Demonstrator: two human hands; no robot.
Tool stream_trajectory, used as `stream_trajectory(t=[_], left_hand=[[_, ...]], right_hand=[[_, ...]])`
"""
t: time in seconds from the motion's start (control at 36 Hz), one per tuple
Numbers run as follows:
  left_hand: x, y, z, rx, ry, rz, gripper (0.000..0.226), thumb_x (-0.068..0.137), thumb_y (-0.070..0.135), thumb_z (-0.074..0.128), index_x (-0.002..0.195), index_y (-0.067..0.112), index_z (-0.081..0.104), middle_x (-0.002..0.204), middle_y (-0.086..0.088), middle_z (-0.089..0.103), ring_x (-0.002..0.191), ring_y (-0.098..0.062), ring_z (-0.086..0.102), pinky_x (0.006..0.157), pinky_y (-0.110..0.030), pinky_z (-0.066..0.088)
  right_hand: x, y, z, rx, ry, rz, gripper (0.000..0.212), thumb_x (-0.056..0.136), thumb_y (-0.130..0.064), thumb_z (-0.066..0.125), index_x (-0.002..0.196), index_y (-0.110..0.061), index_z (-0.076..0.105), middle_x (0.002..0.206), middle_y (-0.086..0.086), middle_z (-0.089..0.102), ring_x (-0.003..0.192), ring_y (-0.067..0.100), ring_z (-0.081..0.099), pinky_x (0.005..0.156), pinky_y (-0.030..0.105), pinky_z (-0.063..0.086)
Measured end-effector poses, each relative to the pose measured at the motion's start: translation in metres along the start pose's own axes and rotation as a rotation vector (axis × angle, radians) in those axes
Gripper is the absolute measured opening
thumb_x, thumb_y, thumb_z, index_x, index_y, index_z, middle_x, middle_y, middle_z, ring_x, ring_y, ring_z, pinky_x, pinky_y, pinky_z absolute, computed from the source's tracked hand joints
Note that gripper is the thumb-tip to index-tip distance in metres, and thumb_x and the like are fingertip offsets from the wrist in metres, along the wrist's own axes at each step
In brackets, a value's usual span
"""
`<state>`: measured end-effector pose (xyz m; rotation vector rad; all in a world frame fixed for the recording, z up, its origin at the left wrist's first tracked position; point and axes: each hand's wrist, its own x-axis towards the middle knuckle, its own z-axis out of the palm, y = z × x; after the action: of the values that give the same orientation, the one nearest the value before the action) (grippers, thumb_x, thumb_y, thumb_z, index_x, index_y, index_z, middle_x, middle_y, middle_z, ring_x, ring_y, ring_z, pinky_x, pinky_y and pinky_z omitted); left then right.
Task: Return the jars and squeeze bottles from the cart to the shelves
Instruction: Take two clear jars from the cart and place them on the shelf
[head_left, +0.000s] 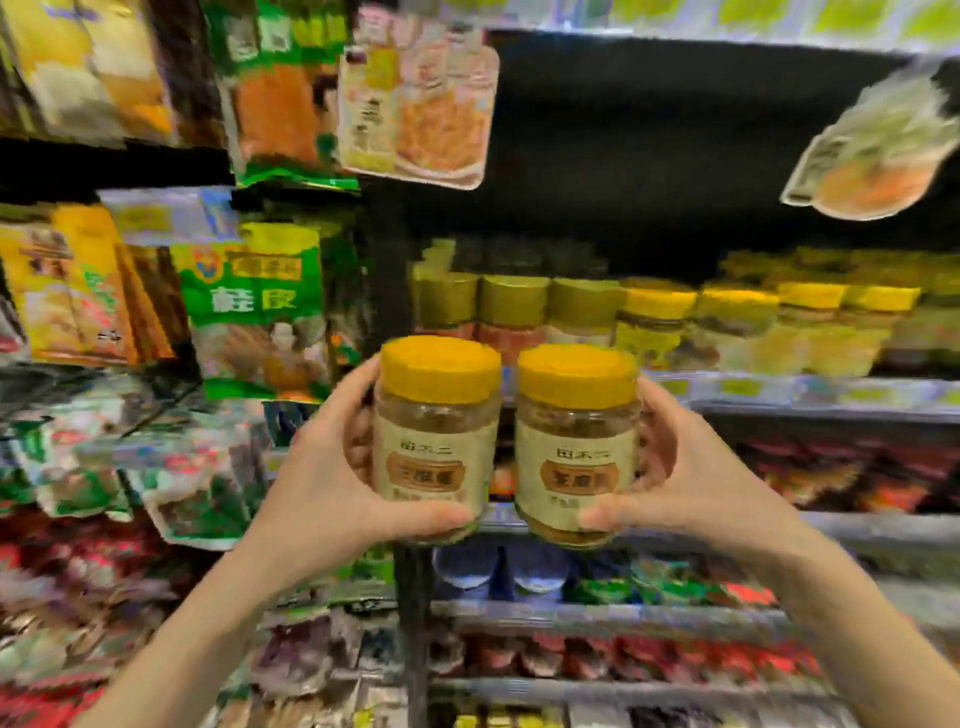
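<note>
The left jar (434, 441) and the right jar (574, 447) are clear and round, with yellow screw lids and cream paper labels. We cannot read the blurred characters on them. The left hand (322, 467) wraps the left jar, thumb across its lower front, and the right hand (691, 467) grips the right jar likewise. The 2 stand upright, side by side, before a shelf (779, 402) bearing a row of yellow-lidded jars (654, 322). A glossy green packet (254, 291) hangs to the left.

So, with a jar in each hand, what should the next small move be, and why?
Likely raise both toward the shelf row of similar jars: left hand grips the left jar, right hand the right jar, held below and short of it.
</note>
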<state>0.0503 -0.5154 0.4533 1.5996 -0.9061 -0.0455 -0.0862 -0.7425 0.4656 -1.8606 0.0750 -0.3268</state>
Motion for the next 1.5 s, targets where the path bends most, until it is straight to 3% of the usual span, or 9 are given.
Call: stream_trajectory(t=[0.08,0.19,0.28,0.61,0.81,0.92,1.08,1.39,1.5], left_hand=[[0.013,0.018,0.051,-0.035,-0.113,0.055,0.099,0.023,0.063,0.084,0.111,0.061,0.039,0.1,0.036,0.064,0.09,0.009,0.064,0.069,-0.007,0.05],[0.031,0.045,0.105,-0.053,-0.234,0.116,0.099,0.041,0.039,0.09,0.121,0.05,0.034,0.101,0.045,0.058,0.093,0.015,0.061,0.068,-0.004,0.048],[0.046,0.061,0.136,-0.043,-0.314,0.163,0.11,0.037,0.042,0.087,0.134,0.037,0.037,0.114,0.033,0.059,0.101,0.007,0.061,0.071,-0.008,0.051],[0.09,0.077,0.245,-0.076,-0.385,0.246,0.118,0.032,0.06,0.084,0.138,0.038,0.035,0.122,0.028,0.057,0.11,0.004,0.058,0.082,-0.021,0.055],[0.114,0.08,0.296,-0.122,-0.372,0.235,0.116,0.026,0.069,0.08,0.131,0.049,0.036,0.117,0.037,0.055,0.107,0.011,0.056,0.078,-0.011,0.052],[0.13,0.083,0.319,-0.119,-0.347,0.223,0.106,0.027,0.057,0.084,0.119,0.063,0.033,0.114,0.044,0.052,0.106,0.015,0.054,0.074,-0.004,0.048],[0.147,0.082,0.347,-0.101,-0.329,0.215,0.117,0.028,0.056,0.085,0.132,0.049,0.033,0.118,0.034,0.055,0.105,0.007,0.059,0.075,-0.007,0.05],[0.16,0.086,0.38,-0.01,-0.218,0.167,0.108,0.026,0.063,0.083,0.12,0.066,0.031,0.12,0.043,0.048,0.109,0.016,0.052,0.075,-0.001,0.047],[0.161,0.086,0.388,0.03,-0.163,0.156,0.121,0.027,0.058,0.084,0.135,0.047,0.032,0.122,0.037,0.05,0.109,0.014,0.053,0.076,-0.002,0.046]], right_hand=[[-0.038,-0.006,-0.048,-0.028,0.103,-0.009,0.097,0.044,-0.007,0.092,0.128,-0.026,0.046,0.118,-0.004,0.067,0.105,0.012,0.066,0.078,0.026,0.056],[-0.075,-0.014,-0.099,-0.063,0.231,-0.012,0.101,0.042,-0.031,0.092,0.131,-0.028,0.044,0.12,-0.002,0.065,0.105,0.017,0.066,0.08,0.034,0.057],[-0.095,-0.022,-0.128,-0.098,0.291,-0.033,0.095,0.045,-0.036,0.09,0.129,-0.031,0.045,0.121,-0.003,0.065,0.106,0.019,0.066,0.081,0.036,0.057],[-0.136,-0.008,-0.226,-0.163,0.487,-0.062,0.094,0.044,-0.041,0.09,0.127,-0.028,0.047,0.119,0.001,0.067,0.106,0.021,0.066,0.083,0.036,0.057],[-0.133,0.003,-0.288,-0.209,0.495,-0.048,0.093,0.045,-0.039,0.09,0.126,-0.029,0.047,0.119,0.002,0.066,0.108,0.022,0.065,0.086,0.043,0.056],[-0.125,0.008,-0.321,-0.228,0.499,-0.066,0.092,0.043,-0.04,0.091,0.124,-0.03,0.049,0.12,0.002,0.066,0.108,0.023,0.065,0.087,0.046,0.055],[-0.112,0.017,-0.363,-0.247,0.494,-0.103,0.092,0.048,-0.039,0.089,0.129,-0.031,0.046,0.125,0.0,0.062,0.114,0.021,0.062,0.092,0.051,0.051],[-0.058,0.054,-0.432,-0.241,0.372,-0.107,0.086,0.054,-0.02,0.085,0.13,-0.024,0.043,0.123,-0.004,0.062,0.113,0.014,0.061,0.092,0.039,0.054],[-0.034,0.07,-0.45,-0.233,0.304,-0.082,0.089,0.05,-0.027,0.087,0.128,-0.026,0.043,0.123,-0.005,0.062,0.113,0.013,0.061,0.095,0.045,0.051]])
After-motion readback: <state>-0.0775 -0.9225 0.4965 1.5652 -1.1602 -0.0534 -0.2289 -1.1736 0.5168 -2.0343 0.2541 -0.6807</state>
